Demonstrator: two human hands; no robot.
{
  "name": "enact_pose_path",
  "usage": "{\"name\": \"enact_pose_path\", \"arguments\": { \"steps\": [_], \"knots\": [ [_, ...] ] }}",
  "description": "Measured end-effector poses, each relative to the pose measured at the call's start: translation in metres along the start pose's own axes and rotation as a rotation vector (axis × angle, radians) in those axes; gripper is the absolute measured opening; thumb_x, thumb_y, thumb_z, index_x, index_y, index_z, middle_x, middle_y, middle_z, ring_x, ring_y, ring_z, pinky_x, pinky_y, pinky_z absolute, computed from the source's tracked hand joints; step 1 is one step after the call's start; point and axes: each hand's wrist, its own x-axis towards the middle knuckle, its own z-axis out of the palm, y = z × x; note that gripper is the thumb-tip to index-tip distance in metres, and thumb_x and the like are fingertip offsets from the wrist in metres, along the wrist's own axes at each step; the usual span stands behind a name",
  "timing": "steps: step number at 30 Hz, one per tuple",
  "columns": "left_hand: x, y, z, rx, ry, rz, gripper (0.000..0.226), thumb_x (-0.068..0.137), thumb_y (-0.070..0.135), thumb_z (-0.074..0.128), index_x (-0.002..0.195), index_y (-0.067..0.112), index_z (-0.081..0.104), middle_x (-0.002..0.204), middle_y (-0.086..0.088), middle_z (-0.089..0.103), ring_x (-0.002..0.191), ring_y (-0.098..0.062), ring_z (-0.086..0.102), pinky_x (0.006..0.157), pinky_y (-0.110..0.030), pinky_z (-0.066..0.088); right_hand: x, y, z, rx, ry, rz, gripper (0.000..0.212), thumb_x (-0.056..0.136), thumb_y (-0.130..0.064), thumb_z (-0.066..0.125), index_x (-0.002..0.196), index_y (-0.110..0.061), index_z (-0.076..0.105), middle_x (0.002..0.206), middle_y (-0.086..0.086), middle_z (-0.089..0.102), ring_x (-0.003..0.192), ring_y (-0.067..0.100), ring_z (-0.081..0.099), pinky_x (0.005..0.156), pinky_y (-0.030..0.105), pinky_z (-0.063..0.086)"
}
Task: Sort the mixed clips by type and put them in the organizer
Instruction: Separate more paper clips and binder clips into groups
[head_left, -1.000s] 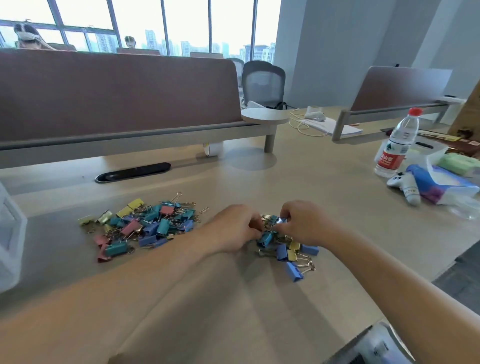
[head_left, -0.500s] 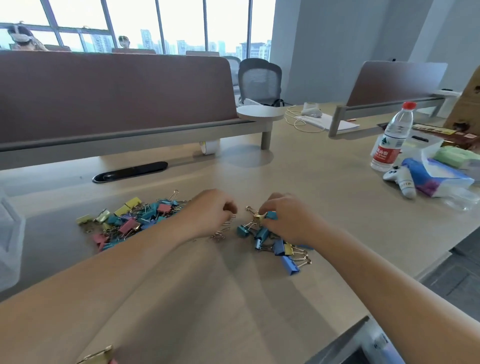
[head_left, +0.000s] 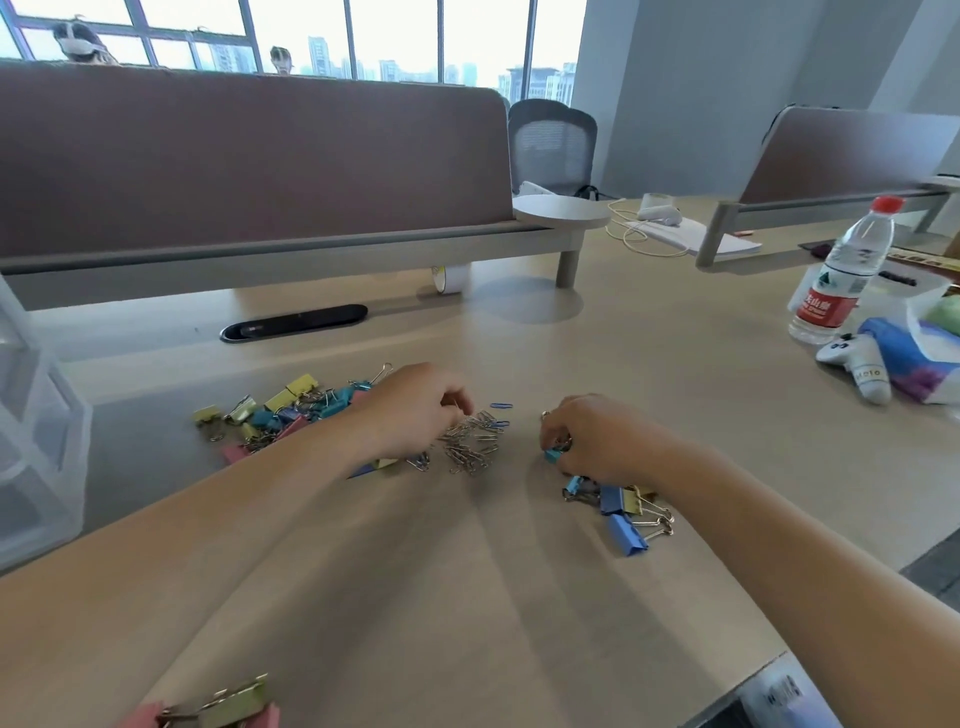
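The silver paper clips (head_left: 470, 447) lay in a loose tangle at the centre of the frame, between my two hands. One blue paper clip (head_left: 501, 406) lay apart just above them. My left grip (head_left: 415, 410) sat at the tangle's upper left edge, fingers curled down over the nearest wires. I could not tell whether it had pinched any of them, since the fingertips were turned away.

My right grip (head_left: 597, 441), to the right of the tangle, was curled tight, its fingertips closed round a small blue binder clip (head_left: 553, 456) low at the counter. Below that hand lay a small cluster of binder clips (head_left: 623, 514), blue and yellow, touching one another. Left of my left wrist spread the large heap of binder clips (head_left: 291, 410) in yellow, teal, pink and blue, partly hidden by my forearm. Two more binder clips (head_left: 228, 704), gold and pink, showed at the bottom edge.

The organizer (head_left: 36, 441), a clear plastic drawer unit, stood at the left edge of the frame, well apart from the clips. All of it was on the pale wood counter (head_left: 467, 597).

Further out, a black cable slot (head_left: 293, 322) lay in the upper left. A roll of tape (head_left: 449, 278) stood under the brown divider (head_left: 249, 156). At the right, a water bottle (head_left: 841, 275) stood beside a white game controller (head_left: 857, 366).
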Motion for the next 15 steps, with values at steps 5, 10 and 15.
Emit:
{"name": "enact_pose_path", "arguments": {
  "steps": [5,10,15],
  "knots": [
    [-0.004,-0.009,-0.003,-0.012,0.016,-0.011,0.016,0.093,0.018,0.059,0.096,0.026,0.072,0.082,0.012,0.065,0.08,-0.012,0.061,0.065,-0.022,0.044,0.008,-0.013,0.003,0.063,0.113,-0.036,0.024,0.089,-0.023,0.058,0.11,-0.028,0.068,0.115,-0.007,0.058,0.107,0.016,0.055,0.087,0.028,0.045],
    [-0.015,-0.011,-0.002,0.016,-0.006,-0.016,0.015,0.094,0.021,0.06,0.099,0.025,0.073,0.092,0.008,0.068,0.088,-0.013,0.063,0.08,-0.029,0.05,0.015,-0.031,0.007,0.113,0.137,-0.074,0.036,0.09,-0.011,0.051,0.118,-0.026,0.068,0.123,-0.006,0.06,0.111,0.018,0.057,0.091,0.028,0.045],
    [-0.02,-0.014,0.003,0.025,-0.014,0.003,0.014,0.094,0.024,0.059,0.099,0.027,0.072,0.089,0.01,0.063,0.087,-0.012,0.061,0.077,-0.026,0.047,0.015,-0.009,-0.008,0.219,0.19,0.055,0.031,0.094,-0.008,0.05,0.111,-0.022,0.071,0.113,-0.006,0.068,0.095,0.009,0.057,0.072,0.014,0.038]
  ]
}}
